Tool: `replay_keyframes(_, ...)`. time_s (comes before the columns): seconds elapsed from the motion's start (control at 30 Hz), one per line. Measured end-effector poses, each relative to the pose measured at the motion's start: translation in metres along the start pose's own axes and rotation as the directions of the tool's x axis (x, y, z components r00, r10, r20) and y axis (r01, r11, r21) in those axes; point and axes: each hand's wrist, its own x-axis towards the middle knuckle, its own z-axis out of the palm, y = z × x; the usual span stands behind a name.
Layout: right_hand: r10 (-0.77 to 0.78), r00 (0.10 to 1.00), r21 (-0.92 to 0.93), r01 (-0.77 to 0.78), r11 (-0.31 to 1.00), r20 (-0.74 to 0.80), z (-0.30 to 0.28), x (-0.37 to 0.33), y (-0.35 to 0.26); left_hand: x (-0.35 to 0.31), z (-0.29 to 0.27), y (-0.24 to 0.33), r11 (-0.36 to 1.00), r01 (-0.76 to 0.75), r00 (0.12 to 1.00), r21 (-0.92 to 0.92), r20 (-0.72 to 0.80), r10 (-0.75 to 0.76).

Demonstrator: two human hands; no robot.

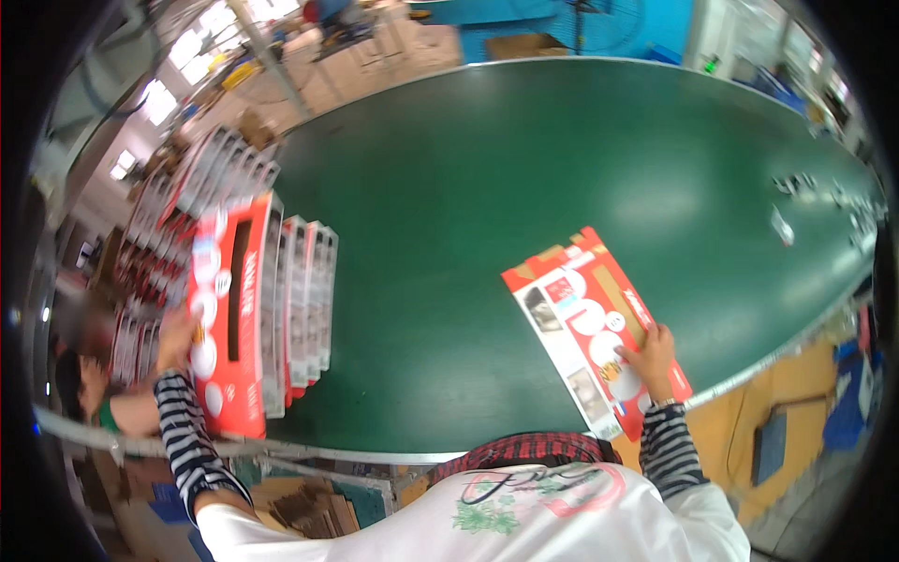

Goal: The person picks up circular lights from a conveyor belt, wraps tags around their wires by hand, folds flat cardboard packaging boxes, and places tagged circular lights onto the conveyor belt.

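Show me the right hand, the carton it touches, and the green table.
Right hand (654,360): head view, back of the hand.
Flat red-and-white carton (593,324): head view, middle of its printed face.
Green table (459,225): head view, bare part of its top.

Your left hand (178,337) touches a red box (255,342); your right hand (655,361) holds a carton (592,328) over the green table (449,187).

Looks like a packing workshop here: long green table (449,178) mid-frame, boxes (298,309) in rows at left, fan (599,19) up top!
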Motion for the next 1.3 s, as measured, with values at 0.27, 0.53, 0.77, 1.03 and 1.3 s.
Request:
replay_keyframes(0.27,0.305,0.938,-0.139,-0.284,0.949,0.165,-0.021,0.022,0.026,0.012,0.023,0.097,0.943,0.080,0.952,-0.324,0.305,0.024)
replay_keyframes(0.53,0.242,0.928,0.276,-0.321,0.906,0.283,-0.062,0.023,0.027,0.002,-0.024,0.329,0.787,-0.489,0.864,-0.377,-0.084,0.496)
replay_keyframes(0.77,0.096,0.994,0.816,-0.007,0.578,-0.059,-0.101,0.030,-0.053,-0.048,0.076,0.476,0.724,-0.442,0.702,-0.530,0.298,0.647)
replay_keyframes(1.03,0.002,1.000,0.651,0.013,0.759,-0.023,-0.097,0.001,-0.074,-0.128,0.130,0.553,-0.002,0.081,0.843,-0.997,0.068,0.534)
replay_keyframes(1.3,-0.293,0.679,0.012,0.406,0.914,-0.673,-0.195,0.028,-0.107,-0.168,0.084,0.549,0.150,-0.297,0.649,-0.943,-0.084,0.756)
